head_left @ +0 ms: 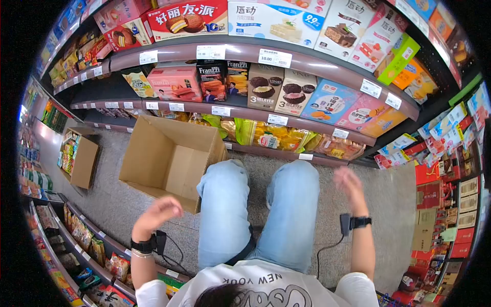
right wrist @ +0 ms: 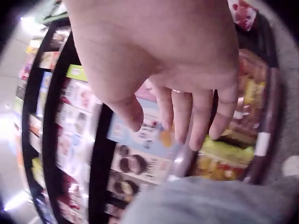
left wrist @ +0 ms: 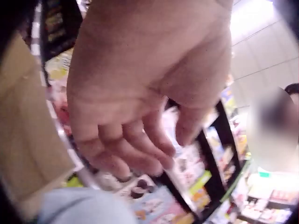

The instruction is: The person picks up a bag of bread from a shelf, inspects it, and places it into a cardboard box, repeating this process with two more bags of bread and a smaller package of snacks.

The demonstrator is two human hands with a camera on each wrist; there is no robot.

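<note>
My left hand (head_left: 162, 211) is raised over the floor to the left of my knees, near the front edge of a cardboard box (head_left: 138, 158). Its fingers hang loosely curled around nothing in the left wrist view. On the other side, my right hand (head_left: 350, 185) hovers beside my right knee with relaxed fingers, in front of the low shelf. Nothing lies in that palm either, as the right wrist view shows. The open-topped box stands by my left knee, its visible inside bare cardboard.
Shelves ahead hold boxed snacks such as Franzzi cartons (head_left: 211, 82) and a blue box (head_left: 327, 100). Yellow-green bags (head_left: 271, 135) fill the bottom shelf. A second carton (head_left: 84, 161) with packets stands at left. Another shelf (head_left: 76, 245) runs behind my left arm; red gift boxes (head_left: 429, 197) stand at right.
</note>
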